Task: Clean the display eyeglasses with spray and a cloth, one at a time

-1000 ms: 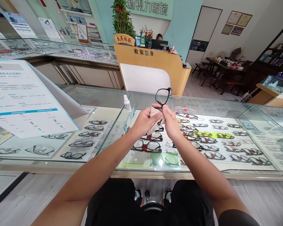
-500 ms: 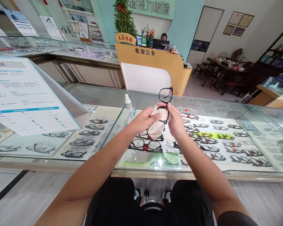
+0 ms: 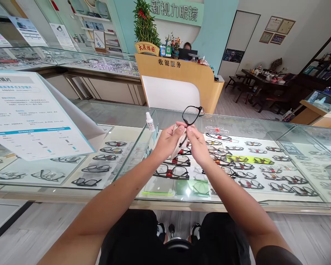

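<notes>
Black-rimmed glasses (image 3: 191, 115) are held up over the glass counter, one lens rising above my fingertips. My left hand (image 3: 168, 140) pinches a pale cloth (image 3: 177, 148) around the lower part of the glasses. My right hand (image 3: 198, 144) grips the frame near its middle, its fingertips close against those of my left hand. The lower lens is mostly hidden by the cloth and fingers. Just left of the hands, a small white spray bottle (image 3: 150, 122) stands upright on the counter.
Rows of glasses (image 3: 251, 183) lie under the glass counter top (image 3: 113, 114). A large printed stand (image 3: 33, 117) is at the left. Behind the wooden reception desk (image 3: 176, 73), a person (image 3: 187, 46) sits by a monitor.
Both hands have shifted slightly left and drawn closer together. The glasses have turned and tilted, and less of the cloth shows.
</notes>
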Demonstrator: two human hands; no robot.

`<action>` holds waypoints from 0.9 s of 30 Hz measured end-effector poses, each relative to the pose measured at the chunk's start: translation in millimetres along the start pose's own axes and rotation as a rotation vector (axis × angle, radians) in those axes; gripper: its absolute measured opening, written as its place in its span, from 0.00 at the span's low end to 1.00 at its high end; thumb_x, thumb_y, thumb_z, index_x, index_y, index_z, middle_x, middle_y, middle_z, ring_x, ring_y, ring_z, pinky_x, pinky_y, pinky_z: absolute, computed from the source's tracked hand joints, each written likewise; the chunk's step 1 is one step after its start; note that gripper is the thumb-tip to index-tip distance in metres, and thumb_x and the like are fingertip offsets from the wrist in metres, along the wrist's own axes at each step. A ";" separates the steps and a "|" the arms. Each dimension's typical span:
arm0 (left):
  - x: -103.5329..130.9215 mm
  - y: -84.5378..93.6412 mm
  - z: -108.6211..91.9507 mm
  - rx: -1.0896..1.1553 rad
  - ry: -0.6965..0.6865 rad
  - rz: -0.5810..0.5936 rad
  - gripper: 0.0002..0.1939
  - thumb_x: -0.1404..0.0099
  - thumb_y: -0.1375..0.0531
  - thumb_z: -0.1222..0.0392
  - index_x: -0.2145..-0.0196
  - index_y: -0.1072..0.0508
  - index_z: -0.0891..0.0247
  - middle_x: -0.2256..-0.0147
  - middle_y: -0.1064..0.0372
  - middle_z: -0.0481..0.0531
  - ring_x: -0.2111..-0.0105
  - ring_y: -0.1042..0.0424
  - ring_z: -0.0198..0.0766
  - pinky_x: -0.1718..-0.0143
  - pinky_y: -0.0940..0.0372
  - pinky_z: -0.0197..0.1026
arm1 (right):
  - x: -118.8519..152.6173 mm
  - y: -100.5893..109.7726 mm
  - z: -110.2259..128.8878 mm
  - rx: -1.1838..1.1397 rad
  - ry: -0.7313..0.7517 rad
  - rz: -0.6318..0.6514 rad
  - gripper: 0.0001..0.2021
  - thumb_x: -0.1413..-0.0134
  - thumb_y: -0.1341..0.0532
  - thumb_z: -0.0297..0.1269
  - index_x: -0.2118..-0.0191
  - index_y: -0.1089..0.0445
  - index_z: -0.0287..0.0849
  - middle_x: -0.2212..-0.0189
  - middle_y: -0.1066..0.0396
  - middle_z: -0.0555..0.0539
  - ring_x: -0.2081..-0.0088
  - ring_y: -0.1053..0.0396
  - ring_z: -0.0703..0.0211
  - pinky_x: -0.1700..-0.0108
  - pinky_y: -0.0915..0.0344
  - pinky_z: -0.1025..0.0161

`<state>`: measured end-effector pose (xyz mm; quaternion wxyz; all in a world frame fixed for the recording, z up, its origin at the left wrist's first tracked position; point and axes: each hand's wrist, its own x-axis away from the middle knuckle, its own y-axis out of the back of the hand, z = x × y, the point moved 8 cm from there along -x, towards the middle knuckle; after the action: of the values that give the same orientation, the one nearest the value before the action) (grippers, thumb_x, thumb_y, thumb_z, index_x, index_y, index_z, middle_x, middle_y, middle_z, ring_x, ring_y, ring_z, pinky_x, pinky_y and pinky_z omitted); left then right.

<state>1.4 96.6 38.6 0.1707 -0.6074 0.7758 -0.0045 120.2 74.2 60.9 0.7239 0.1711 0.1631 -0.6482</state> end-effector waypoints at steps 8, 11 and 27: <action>-2.9 -4.4 2.9 -0.042 0.096 0.197 0.32 0.39 0.25 0.31 0.55 0.20 0.65 0.67 0.25 0.50 0.70 0.31 0.35 0.68 0.37 0.37 | -6.1 12.6 -23.0 -0.268 -0.181 -0.055 0.24 0.32 0.37 0.62 0.49 0.14 0.49 0.51 0.19 0.44 0.45 0.25 0.46 0.39 0.28 0.52; -2.1 -5.4 4.4 -0.055 0.092 0.227 0.32 0.42 0.21 0.37 0.53 0.21 0.64 0.64 0.23 0.51 0.68 0.28 0.37 0.67 0.36 0.37 | -5.6 11.0 -24.8 -0.296 -0.176 -0.055 0.24 0.31 0.36 0.61 0.48 0.15 0.49 0.50 0.19 0.44 0.47 0.24 0.48 0.41 0.27 0.53; -11.2 30.1 19.8 0.164 0.196 -0.220 0.25 0.30 0.30 0.35 0.55 0.19 0.63 0.62 0.17 0.54 0.63 0.19 0.42 0.61 0.27 0.41 | -6.1 39.9 8.0 -0.007 0.065 -0.241 0.21 0.27 0.39 0.59 0.57 0.15 0.50 0.50 0.19 0.44 0.48 0.29 0.47 0.38 0.33 0.48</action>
<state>-19.3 119.1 16.5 0.1415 -0.6692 0.7148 -0.1457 159.3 79.9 72.3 0.6355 0.1685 0.2082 -0.7241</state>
